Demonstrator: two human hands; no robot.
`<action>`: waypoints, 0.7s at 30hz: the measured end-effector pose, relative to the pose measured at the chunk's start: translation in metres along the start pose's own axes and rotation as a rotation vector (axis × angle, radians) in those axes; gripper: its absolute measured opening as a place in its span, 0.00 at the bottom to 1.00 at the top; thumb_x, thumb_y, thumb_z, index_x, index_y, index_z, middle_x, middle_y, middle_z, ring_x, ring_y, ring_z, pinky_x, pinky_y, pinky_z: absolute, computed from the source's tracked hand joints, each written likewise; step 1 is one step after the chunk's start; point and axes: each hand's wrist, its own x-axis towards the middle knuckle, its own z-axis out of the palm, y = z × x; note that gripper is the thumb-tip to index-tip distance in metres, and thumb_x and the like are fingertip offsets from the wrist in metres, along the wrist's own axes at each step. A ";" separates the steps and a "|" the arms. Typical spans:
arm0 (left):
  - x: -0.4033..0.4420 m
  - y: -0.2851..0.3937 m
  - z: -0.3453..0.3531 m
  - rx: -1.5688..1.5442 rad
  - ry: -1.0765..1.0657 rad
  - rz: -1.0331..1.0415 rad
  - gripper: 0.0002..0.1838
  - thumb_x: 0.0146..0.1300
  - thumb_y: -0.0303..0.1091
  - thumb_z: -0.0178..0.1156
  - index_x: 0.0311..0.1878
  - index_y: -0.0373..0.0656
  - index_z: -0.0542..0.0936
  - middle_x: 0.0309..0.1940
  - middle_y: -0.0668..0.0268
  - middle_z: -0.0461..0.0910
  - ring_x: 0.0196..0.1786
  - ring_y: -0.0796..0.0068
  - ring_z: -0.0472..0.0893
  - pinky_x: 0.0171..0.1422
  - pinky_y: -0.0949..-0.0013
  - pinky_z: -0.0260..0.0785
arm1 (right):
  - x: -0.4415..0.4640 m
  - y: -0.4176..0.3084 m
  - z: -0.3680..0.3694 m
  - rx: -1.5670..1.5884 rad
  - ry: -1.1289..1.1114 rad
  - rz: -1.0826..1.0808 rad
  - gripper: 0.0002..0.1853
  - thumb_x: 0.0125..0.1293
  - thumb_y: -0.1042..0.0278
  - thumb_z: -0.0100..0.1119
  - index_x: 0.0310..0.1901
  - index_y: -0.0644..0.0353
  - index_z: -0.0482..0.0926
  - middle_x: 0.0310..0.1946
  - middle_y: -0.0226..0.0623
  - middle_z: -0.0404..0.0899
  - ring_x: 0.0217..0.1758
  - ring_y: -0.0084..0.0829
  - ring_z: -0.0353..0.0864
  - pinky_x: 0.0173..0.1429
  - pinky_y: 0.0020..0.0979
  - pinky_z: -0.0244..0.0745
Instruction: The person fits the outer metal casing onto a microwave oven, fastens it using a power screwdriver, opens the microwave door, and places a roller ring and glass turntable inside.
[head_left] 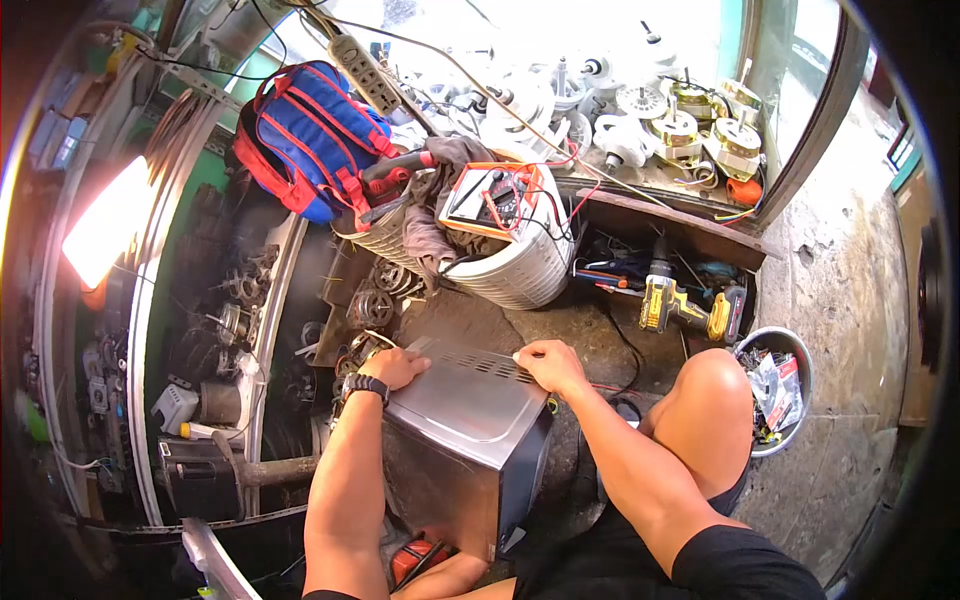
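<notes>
Slips could tip that boxy silver-and-black metal casing (465,400) under left hand (397,368) and right hand (552,366), both curled at its corners, can't tell if gripping tbh.

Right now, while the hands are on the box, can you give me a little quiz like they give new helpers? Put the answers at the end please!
1. Pick one: what are the left hand and the right hand touching?
A) the backpack
B) the metal-topped box
C) the bucket

2. True or false: a watch sits on the left hand's wrist.

3. Short answer: which hand is nearer to the yellow and black drill?

Key: 1: B. 2: True. 3: The right hand.
</notes>
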 end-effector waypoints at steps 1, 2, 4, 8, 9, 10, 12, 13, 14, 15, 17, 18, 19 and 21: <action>-0.001 0.004 0.000 0.000 0.001 -0.001 0.35 0.72 0.65 0.51 0.69 0.50 0.79 0.65 0.53 0.80 0.69 0.51 0.77 0.74 0.56 0.67 | 0.005 0.002 0.002 0.000 0.000 -0.001 0.21 0.61 0.44 0.68 0.45 0.52 0.91 0.44 0.46 0.89 0.53 0.46 0.87 0.60 0.41 0.79; -0.002 0.007 0.001 -0.002 0.031 0.002 0.34 0.72 0.65 0.51 0.68 0.49 0.80 0.64 0.52 0.80 0.68 0.50 0.78 0.73 0.56 0.68 | 0.010 0.003 0.004 0.028 0.065 0.020 0.20 0.62 0.44 0.67 0.45 0.51 0.91 0.44 0.45 0.89 0.53 0.46 0.87 0.59 0.41 0.79; -0.001 0.009 0.002 0.004 0.055 0.001 0.34 0.72 0.65 0.52 0.67 0.49 0.80 0.63 0.52 0.81 0.66 0.50 0.79 0.72 0.56 0.69 | 0.014 0.004 0.007 0.062 0.128 0.048 0.20 0.62 0.44 0.67 0.45 0.50 0.92 0.43 0.44 0.90 0.52 0.45 0.88 0.59 0.41 0.79; -0.004 0.012 -0.001 -0.021 0.084 -0.026 0.32 0.71 0.63 0.53 0.63 0.47 0.83 0.58 0.48 0.83 0.62 0.47 0.81 0.69 0.54 0.71 | 0.021 0.004 0.005 -0.015 0.026 0.035 0.21 0.61 0.41 0.67 0.44 0.48 0.92 0.42 0.42 0.90 0.50 0.44 0.88 0.57 0.41 0.80; -0.006 0.016 -0.005 -0.012 0.063 -0.061 0.32 0.72 0.63 0.52 0.65 0.48 0.83 0.59 0.50 0.83 0.63 0.48 0.81 0.69 0.56 0.71 | 0.022 0.004 0.002 -0.111 -0.046 0.009 0.22 0.61 0.39 0.68 0.44 0.47 0.92 0.41 0.41 0.90 0.50 0.44 0.88 0.56 0.41 0.80; -0.008 0.020 -0.009 -0.074 0.027 -0.099 0.33 0.72 0.63 0.52 0.64 0.47 0.83 0.60 0.49 0.83 0.64 0.49 0.80 0.70 0.56 0.70 | 0.026 0.001 -0.004 -0.115 -0.128 0.037 0.24 0.60 0.36 0.69 0.45 0.47 0.92 0.41 0.42 0.90 0.50 0.44 0.88 0.57 0.42 0.80; -0.002 0.012 -0.009 -0.077 0.024 -0.061 0.33 0.72 0.63 0.51 0.65 0.47 0.83 0.60 0.49 0.82 0.65 0.49 0.80 0.71 0.56 0.69 | 0.037 -0.003 -0.005 -0.173 -0.170 0.059 0.23 0.61 0.36 0.68 0.45 0.46 0.92 0.42 0.42 0.90 0.51 0.44 0.88 0.57 0.43 0.80; -0.001 0.008 -0.009 -0.074 0.017 -0.026 0.33 0.73 0.63 0.51 0.66 0.48 0.82 0.60 0.49 0.82 0.65 0.49 0.80 0.72 0.56 0.68 | 0.043 -0.005 -0.005 -0.225 -0.213 0.083 0.23 0.63 0.36 0.67 0.44 0.46 0.92 0.44 0.41 0.90 0.53 0.44 0.87 0.58 0.44 0.79; -0.001 0.005 -0.007 -0.021 0.011 0.000 0.32 0.72 0.63 0.51 0.67 0.51 0.81 0.62 0.49 0.81 0.67 0.49 0.79 0.73 0.56 0.67 | 0.050 -0.008 -0.003 -0.219 -0.211 0.081 0.23 0.63 0.36 0.67 0.44 0.46 0.92 0.44 0.41 0.90 0.53 0.44 0.87 0.58 0.44 0.79; 0.000 0.005 -0.007 -0.015 0.015 -0.001 0.32 0.72 0.63 0.51 0.67 0.51 0.81 0.62 0.49 0.81 0.67 0.49 0.79 0.73 0.56 0.67 | 0.058 -0.014 -0.001 -0.336 -0.284 0.000 0.25 0.64 0.35 0.65 0.46 0.48 0.91 0.46 0.43 0.89 0.55 0.45 0.86 0.59 0.45 0.79; 0.002 0.006 -0.003 -0.002 0.050 0.015 0.34 0.70 0.65 0.51 0.66 0.50 0.81 0.61 0.48 0.82 0.66 0.47 0.78 0.73 0.54 0.67 | 0.067 -0.023 0.014 -0.449 -0.361 -0.081 0.26 0.66 0.35 0.63 0.47 0.51 0.91 0.49 0.44 0.88 0.57 0.46 0.86 0.60 0.47 0.79; 0.005 0.005 -0.003 -0.012 0.015 0.035 0.34 0.70 0.66 0.50 0.67 0.52 0.80 0.61 0.48 0.81 0.65 0.46 0.78 0.72 0.53 0.68 | 0.071 -0.025 0.030 -0.499 -0.352 -0.101 0.28 0.68 0.35 0.60 0.48 0.54 0.90 0.51 0.46 0.87 0.58 0.47 0.85 0.61 0.47 0.78; 0.005 0.007 -0.003 -0.011 0.013 0.033 0.34 0.70 0.66 0.50 0.67 0.52 0.80 0.61 0.48 0.81 0.65 0.46 0.78 0.72 0.53 0.68 | 0.070 -0.034 0.038 -0.555 -0.340 -0.127 0.31 0.70 0.35 0.58 0.50 0.58 0.89 0.53 0.47 0.86 0.59 0.48 0.84 0.62 0.47 0.77; 0.003 0.010 -0.012 0.051 -0.017 0.040 0.35 0.70 0.68 0.48 0.67 0.54 0.80 0.62 0.47 0.80 0.65 0.44 0.78 0.71 0.51 0.68 | 0.073 -0.042 0.040 -0.523 -0.330 -0.121 0.35 0.70 0.33 0.56 0.51 0.64 0.87 0.53 0.50 0.86 0.60 0.50 0.83 0.63 0.48 0.77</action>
